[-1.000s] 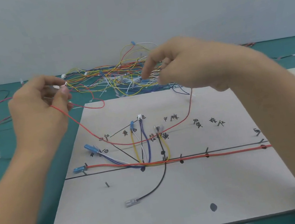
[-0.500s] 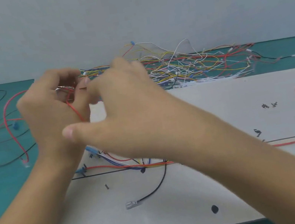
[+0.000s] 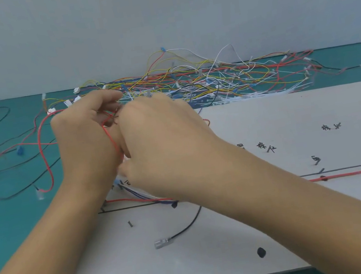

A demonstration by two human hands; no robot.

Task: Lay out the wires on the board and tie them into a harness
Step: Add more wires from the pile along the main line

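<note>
Red wire (image 3: 110, 136): held above the board's 10 o'clock corner, running down between two hands; a red loop at 9 o'clock over the table appears to be its free length
Left hand (image 3: 85, 143): fingers curled round the red wire, pressed against the other hand
Right hand (image 3: 166, 144): hard against the left, curled fingers closing on the same wire where the two meet; the fingertips are mostly hidden behind the knuckles
Board (image 3: 275, 240): pale sheet with a drawn black line and hand-written marks; a routed red lead (image 3: 348, 173) follows the line toward 3 o'clock and turns up to 1 o'clock, and a black wire (image 3: 186, 225) curves to 6 o'clock of the hands and ends in a metal terminal
Step in hand: laying out, by the look of it; this wire is being sorted or straightened between the fingers and is not yet placed
Next move: likely calls for drawing the hands apart, lowering the wire onto its marked route and keeping the loose loop clear of the leads already laid
Wire pile (image 3: 212, 78): tangled multicoloured stock at 12 o'clock, beyond the board's far edge
Table (image 3: 10, 225): teal surface, stray leads scattered at 9 o'clock
</note>
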